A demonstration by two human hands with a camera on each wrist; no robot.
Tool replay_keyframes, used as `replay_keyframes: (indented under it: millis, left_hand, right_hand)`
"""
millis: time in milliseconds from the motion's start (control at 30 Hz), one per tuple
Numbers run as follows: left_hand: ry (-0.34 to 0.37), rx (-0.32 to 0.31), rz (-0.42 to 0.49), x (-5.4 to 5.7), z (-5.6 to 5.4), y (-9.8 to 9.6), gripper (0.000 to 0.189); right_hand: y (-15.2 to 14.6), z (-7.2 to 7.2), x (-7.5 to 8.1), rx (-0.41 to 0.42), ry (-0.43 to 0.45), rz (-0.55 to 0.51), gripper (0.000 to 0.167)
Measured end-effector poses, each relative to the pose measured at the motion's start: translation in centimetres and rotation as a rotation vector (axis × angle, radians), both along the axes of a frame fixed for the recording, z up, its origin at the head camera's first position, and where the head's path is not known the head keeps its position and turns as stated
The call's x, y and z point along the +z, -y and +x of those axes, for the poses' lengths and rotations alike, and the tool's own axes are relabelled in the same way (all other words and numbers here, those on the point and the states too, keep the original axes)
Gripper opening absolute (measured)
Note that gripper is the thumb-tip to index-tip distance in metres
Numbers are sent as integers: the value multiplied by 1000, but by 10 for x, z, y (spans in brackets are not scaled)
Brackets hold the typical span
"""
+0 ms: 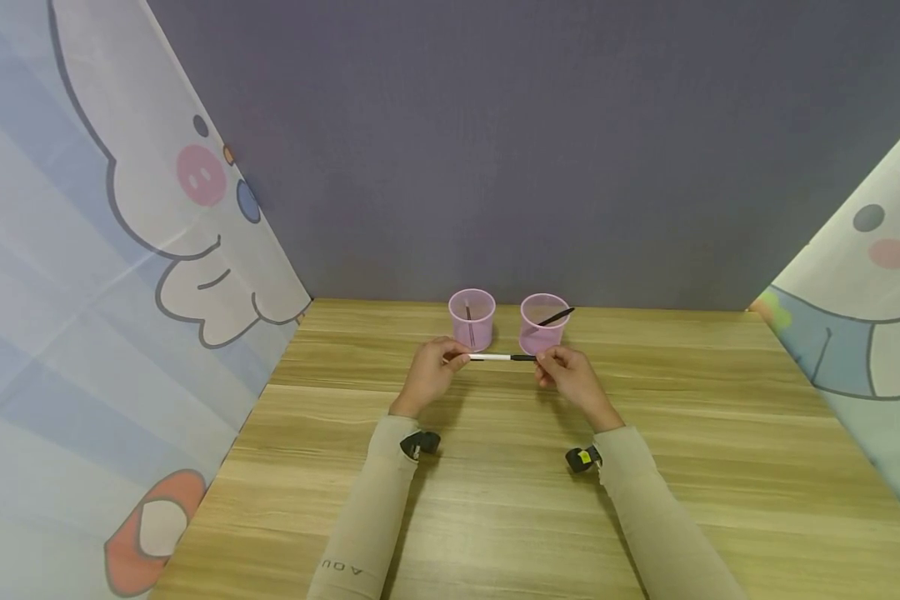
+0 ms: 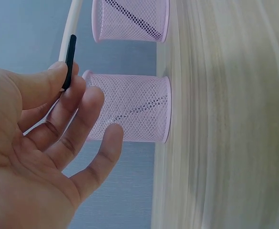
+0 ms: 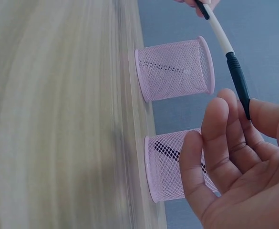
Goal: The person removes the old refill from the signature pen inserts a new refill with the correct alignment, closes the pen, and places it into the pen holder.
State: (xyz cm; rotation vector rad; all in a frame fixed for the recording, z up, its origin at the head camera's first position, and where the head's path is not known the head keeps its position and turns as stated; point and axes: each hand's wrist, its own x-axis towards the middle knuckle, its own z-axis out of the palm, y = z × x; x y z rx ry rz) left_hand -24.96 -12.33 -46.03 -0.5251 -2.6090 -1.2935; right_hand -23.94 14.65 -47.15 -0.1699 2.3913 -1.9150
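Both hands hold one white-and-black pen [image 1: 491,357] sideways between them, in front of two pink mesh pen cups. My left hand [image 1: 431,373] pinches the white end with its black clip [image 2: 69,62] between thumb and fingers; its other fingers spread loosely. My right hand [image 1: 572,379] pinches the tip of the black grip end [image 3: 239,83]. The left cup [image 1: 472,329] stands upright and has a thin dark stick-like item [image 1: 469,312] leaning in it. In the right cup [image 1: 542,333] a black pen [image 1: 557,317] leans to the right, its end above the rim.
The cups stand near the back edge of the wooden table [image 1: 495,500], before a dark grey panel [image 1: 495,150]. Cartoon-printed cloths hang at the left [image 1: 60,333] and right. Black straps with small devices [image 1: 583,458] sit on both wrists.
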Motion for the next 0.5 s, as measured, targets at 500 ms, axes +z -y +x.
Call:
replay_keyframes:
  millis: [500]
  left_hand:
    - [-56, 7, -11, 0, 2, -1, 12]
  right_hand:
    - [-1, 1, 2, -41, -27, -6, 24]
